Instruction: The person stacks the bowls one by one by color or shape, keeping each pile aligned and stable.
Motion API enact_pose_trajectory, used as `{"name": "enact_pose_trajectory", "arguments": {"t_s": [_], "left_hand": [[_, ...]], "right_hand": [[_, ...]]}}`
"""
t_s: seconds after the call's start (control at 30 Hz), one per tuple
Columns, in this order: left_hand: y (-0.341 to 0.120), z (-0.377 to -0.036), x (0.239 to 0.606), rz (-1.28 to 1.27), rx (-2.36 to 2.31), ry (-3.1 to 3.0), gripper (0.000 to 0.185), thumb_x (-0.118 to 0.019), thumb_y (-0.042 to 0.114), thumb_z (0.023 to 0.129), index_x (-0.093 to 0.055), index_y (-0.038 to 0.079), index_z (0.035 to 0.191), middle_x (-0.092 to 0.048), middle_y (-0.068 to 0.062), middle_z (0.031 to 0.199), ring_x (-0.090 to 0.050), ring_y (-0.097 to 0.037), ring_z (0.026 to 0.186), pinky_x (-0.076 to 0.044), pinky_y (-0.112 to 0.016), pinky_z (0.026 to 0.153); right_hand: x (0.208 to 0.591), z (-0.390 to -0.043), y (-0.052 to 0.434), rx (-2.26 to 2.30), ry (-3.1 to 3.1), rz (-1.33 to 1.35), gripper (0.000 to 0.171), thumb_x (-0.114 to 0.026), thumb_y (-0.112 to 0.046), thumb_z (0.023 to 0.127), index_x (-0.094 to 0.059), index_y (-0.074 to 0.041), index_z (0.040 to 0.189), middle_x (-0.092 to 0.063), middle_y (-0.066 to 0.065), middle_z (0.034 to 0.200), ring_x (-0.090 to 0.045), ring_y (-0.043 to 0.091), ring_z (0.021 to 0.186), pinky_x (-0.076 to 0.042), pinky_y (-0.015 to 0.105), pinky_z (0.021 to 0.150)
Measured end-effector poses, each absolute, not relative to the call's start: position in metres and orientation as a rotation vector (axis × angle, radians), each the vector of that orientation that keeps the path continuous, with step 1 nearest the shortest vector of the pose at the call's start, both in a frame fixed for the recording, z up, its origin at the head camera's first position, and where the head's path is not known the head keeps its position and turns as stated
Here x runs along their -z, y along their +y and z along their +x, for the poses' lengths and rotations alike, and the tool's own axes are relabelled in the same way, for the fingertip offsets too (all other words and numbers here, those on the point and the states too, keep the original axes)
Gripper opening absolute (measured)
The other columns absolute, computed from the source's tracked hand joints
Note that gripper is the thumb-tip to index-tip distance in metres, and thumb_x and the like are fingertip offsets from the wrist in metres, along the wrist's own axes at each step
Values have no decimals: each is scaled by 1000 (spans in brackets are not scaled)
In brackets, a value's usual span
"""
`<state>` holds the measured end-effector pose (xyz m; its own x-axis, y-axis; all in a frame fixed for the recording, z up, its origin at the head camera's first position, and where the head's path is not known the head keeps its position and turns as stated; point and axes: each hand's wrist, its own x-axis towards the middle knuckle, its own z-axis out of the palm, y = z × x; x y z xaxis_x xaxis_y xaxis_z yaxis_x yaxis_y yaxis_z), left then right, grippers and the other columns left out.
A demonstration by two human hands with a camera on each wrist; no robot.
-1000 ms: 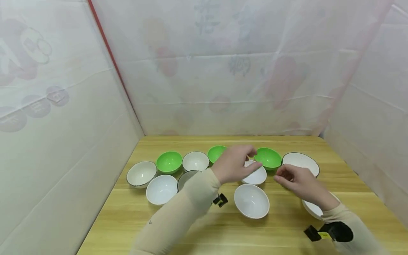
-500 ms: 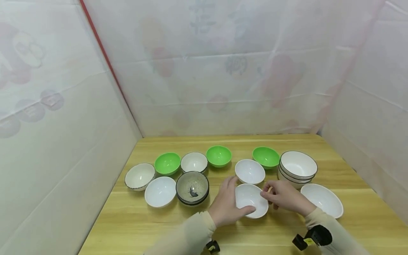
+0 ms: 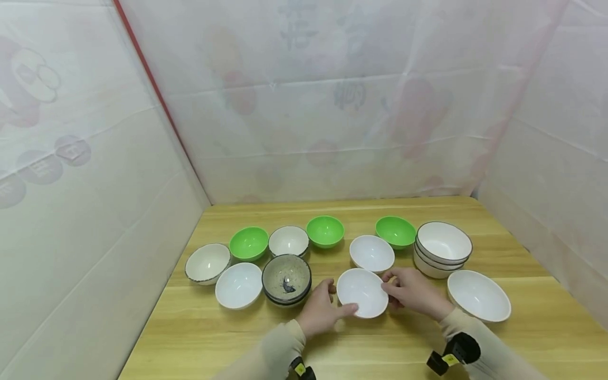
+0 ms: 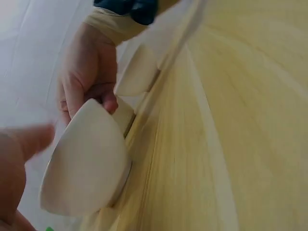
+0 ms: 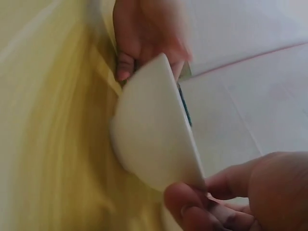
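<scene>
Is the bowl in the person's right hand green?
No, the right hand pinches a white bowl by its rim, and the green bowls stand farther back.

In the head view, the sleeved left forearm (image 3: 266, 354) enters from seven o'clock, angled toward two, and its sleeved right counterpart (image 3: 494, 351) enters from five, angled toward ten. The left hand (image 3: 319, 313) spreads its thumb toward three o'clock, fingers toward one. The right hand (image 3: 414, 291) pinches thumb against fingers toward nine.
</scene>
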<state>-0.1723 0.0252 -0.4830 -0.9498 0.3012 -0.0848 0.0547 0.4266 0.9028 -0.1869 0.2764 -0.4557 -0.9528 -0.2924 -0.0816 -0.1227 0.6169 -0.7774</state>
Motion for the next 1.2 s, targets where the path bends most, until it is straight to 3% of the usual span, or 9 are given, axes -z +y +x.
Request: {"name": "enact_pose_trajectory", "arguments": {"t_s": [0.1, 0.23, 0.33, 0.43, 0.57, 1.0, 1.2], "left_hand": [[23, -174, 484, 237, -1658, 2325, 73, -66, 45, 89, -42, -7, 134, -56, -8, 101, -55, -18, 77, -49, -32, 68], [20, -172, 485, 209, -1679, 2306, 59, -46, 47, 99, -49, -4, 127, -59, -9, 99, -58, -19, 82, -49, -39, 76], [18, -169, 485, 219, -1667, 2331, 49, -39, 45, 102, -55, 0, 114, -62, -6, 90, -56, -17, 87, -45, -37, 84], [17, -166, 485, 209, -1740, 2266, 38, -37, 38, 104, -54, 3, 104, -60, -6, 76, -54, -18, 67, -45, -32, 67], [17, -165, 487, 164, -1855, 2193, 32, -38, 32, 104, -51, 3, 105, -59, -10, 77, -52, -19, 56, -43, -29, 54], [21, -164, 490, 133, -1904, 2113, 42, -40, 33, 103, -42, -3, 125, -58, -12, 79, -55, -18, 55, -49, -32, 51], [16, -153, 477, 224, -1846, 2192, 80, -60, 29, 95, -12, -10, 146, -60, -9, 68, -58, -20, 50, -52, -32, 51]], "right_hand": [[459, -188, 269, 1291, 2661, -335, 17, -62, -15, 94, -59, 1, 100, -63, 2, 64, -60, 16, 55, -51, 27, 48], [463, -189, 259, 1301, 2721, -326, 13, -62, -14, 94, -59, -2, 97, -63, -1, 62, -59, 14, 54, -50, 27, 48], [465, -190, 253, 1298, 2760, -307, 10, -62, -13, 94, -58, -4, 96, -62, -3, 61, -59, 14, 53, -49, 26, 48], [465, -191, 248, 1300, 2773, -289, 9, -61, -11, 93, -57, -4, 95, -62, -3, 61, -60, 14, 53, -49, 26, 48], [465, -193, 244, 1316, 2766, -245, 7, -61, -10, 93, -57, -5, 94, -62, -2, 61, -60, 15, 54, -48, 26, 47], [466, -200, 260, 1394, 2866, -105, 18, -60, -23, 96, -58, -7, 88, -63, 8, 67, -61, 18, 57, -48, 26, 51], [463, -201, 274, 1364, 2883, -7, 26, -59, -31, 97, -55, -5, 93, -63, 6, 74, -62, 18, 62, -48, 28, 53]]}}
